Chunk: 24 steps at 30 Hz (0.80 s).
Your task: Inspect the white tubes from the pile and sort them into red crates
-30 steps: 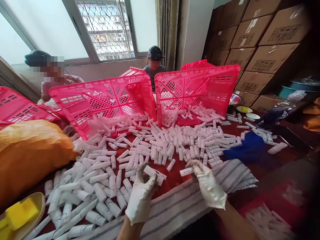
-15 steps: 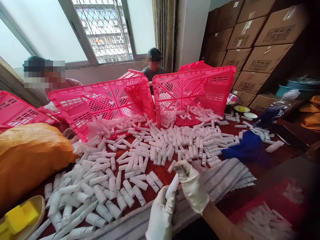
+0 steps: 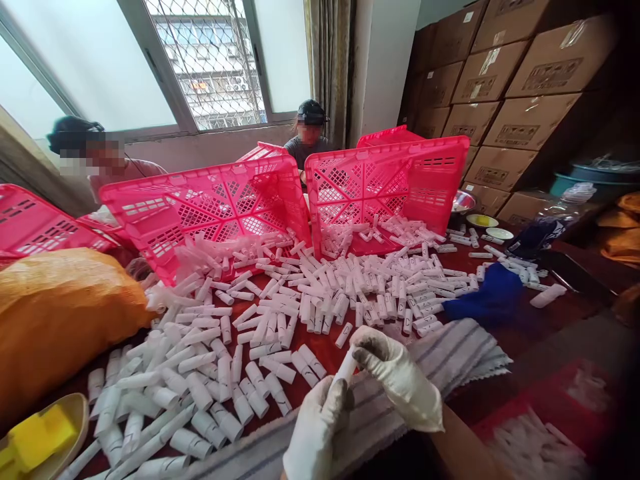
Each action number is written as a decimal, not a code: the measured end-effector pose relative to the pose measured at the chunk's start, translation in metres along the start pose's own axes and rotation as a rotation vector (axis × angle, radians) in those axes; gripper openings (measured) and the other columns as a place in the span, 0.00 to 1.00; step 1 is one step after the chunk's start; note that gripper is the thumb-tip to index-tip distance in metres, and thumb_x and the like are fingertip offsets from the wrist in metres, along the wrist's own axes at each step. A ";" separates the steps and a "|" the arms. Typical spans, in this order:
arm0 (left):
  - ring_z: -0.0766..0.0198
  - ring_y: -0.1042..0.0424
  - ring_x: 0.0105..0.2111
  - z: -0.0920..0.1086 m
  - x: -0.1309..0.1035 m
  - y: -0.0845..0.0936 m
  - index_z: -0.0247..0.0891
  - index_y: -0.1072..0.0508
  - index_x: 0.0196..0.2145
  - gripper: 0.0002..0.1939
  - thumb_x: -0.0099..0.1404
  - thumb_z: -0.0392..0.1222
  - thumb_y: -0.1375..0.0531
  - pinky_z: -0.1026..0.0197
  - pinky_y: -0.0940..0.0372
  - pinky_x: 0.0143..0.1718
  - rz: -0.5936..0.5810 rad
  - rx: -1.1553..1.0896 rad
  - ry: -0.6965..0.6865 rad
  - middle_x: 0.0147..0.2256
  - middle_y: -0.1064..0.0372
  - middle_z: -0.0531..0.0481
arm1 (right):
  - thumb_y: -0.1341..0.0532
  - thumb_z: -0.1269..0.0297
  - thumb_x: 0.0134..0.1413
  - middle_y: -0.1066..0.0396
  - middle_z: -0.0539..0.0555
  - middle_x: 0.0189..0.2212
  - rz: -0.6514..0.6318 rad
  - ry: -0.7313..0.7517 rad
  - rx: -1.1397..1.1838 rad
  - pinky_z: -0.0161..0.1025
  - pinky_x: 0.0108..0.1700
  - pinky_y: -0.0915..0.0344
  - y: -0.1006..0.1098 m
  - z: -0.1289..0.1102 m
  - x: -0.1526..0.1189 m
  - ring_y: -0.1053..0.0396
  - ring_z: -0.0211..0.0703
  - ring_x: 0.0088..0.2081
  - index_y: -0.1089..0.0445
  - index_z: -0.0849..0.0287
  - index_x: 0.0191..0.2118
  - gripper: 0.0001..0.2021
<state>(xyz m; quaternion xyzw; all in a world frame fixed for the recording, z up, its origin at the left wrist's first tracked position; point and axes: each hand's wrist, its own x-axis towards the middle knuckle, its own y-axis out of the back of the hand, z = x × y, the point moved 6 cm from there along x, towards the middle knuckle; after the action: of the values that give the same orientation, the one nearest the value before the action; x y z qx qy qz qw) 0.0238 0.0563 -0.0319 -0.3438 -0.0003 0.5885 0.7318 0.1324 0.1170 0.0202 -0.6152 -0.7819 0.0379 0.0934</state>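
A white plastic tube (image 3: 345, 368) is held tilted between my two gloved hands, over the front of the table. My left hand (image 3: 314, 427) is wrapped round its lower part. At the upper end, my right hand (image 3: 397, 377) pinches the tube with thumb and fingers; the fingertips cover that end. Both white gloves have dark smudges on the fingers. Under the hands lies a grey striped towel (image 3: 450, 350). Just beyond is a large loose heap of similar white tubes (image 3: 280, 313), many with a dark curved mark.
Pink baskets (image 3: 225, 193) lie tipped along the back, tubes spilling out. An orange sack (image 3: 65, 320) and a dish with a yellow sponge (image 3: 43, 437) stand left. At right are a blue cloth (image 3: 485, 293), a bottle (image 3: 555, 217) and stacked cartons (image 3: 520, 123). Two people sit opposite.
My right hand has turned and shifted slightly right and down, its fingers now closer round the tube's upper end. My left hand has moved slightly left with its hold kept.
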 end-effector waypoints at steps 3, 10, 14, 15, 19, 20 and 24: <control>0.79 0.69 0.10 -0.009 -0.011 -0.009 0.39 0.41 0.25 0.23 0.55 0.63 0.41 0.71 0.66 0.11 -0.313 -0.320 0.218 0.13 0.61 0.66 | 0.36 0.55 0.51 0.38 0.49 0.28 -0.168 0.069 -0.010 0.34 0.33 0.39 -0.005 -0.016 -0.001 0.40 0.37 0.30 0.32 0.58 0.28 0.12; 0.78 0.68 0.10 -0.021 -0.003 -0.020 0.40 0.41 0.24 0.25 0.54 0.64 0.41 0.69 0.69 0.11 -0.326 -0.287 0.247 0.13 0.61 0.66 | 0.40 0.52 0.55 0.35 0.52 0.33 -0.119 0.070 -0.004 0.38 0.41 0.37 0.012 -0.005 -0.011 0.36 0.42 0.38 0.31 0.55 0.30 0.12; 0.78 0.57 0.15 -0.003 0.004 -0.019 0.37 0.39 0.24 0.25 0.51 0.62 0.37 0.68 0.63 0.16 -0.008 0.076 -0.017 0.18 0.51 0.62 | 0.37 0.54 0.52 0.36 0.51 0.33 0.023 0.054 -0.030 0.35 0.36 0.36 0.028 0.001 -0.013 0.36 0.40 0.35 0.30 0.55 0.29 0.10; 0.78 0.57 0.15 -0.002 0.003 -0.021 0.37 0.39 0.24 0.25 0.52 0.62 0.37 0.69 0.63 0.16 -0.001 0.064 -0.012 0.18 0.51 0.62 | 0.37 0.55 0.52 0.37 0.50 0.34 0.034 0.076 -0.038 0.34 0.36 0.36 0.029 -0.002 -0.014 0.36 0.39 0.36 0.30 0.54 0.29 0.09; 0.79 0.63 0.12 -0.010 -0.007 -0.031 0.39 0.40 0.24 0.26 0.53 0.66 0.42 0.69 0.63 0.14 -0.202 -0.167 0.141 0.15 0.58 0.64 | 0.38 0.55 0.54 0.35 0.52 0.39 -0.068 0.133 -0.086 0.37 0.47 0.36 0.015 -0.015 -0.017 0.35 0.42 0.43 0.29 0.55 0.29 0.10; 0.78 0.63 0.11 -0.013 -0.009 -0.032 0.39 0.40 0.24 0.26 0.54 0.67 0.43 0.69 0.61 0.14 -0.238 -0.144 0.146 0.14 0.58 0.64 | 0.40 0.54 0.55 0.35 0.53 0.41 -0.095 0.108 -0.096 0.39 0.49 0.37 0.012 -0.015 -0.019 0.35 0.44 0.45 0.29 0.55 0.29 0.11; 0.66 0.37 0.22 -0.011 -0.008 -0.012 0.39 0.31 0.33 0.21 0.60 0.61 0.45 0.64 0.40 0.24 -0.027 0.400 -0.090 0.24 0.36 0.51 | 0.40 0.49 0.53 0.29 0.54 0.33 -0.021 -0.060 -0.207 0.40 0.41 0.32 0.037 0.001 -0.037 0.31 0.45 0.36 0.30 0.56 0.33 0.15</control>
<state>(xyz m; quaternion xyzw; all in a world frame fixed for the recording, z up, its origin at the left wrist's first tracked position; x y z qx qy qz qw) 0.0361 0.0432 -0.0317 -0.1648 0.0793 0.5819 0.7925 0.1754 0.0899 0.0089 -0.6118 -0.7906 -0.0257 0.0062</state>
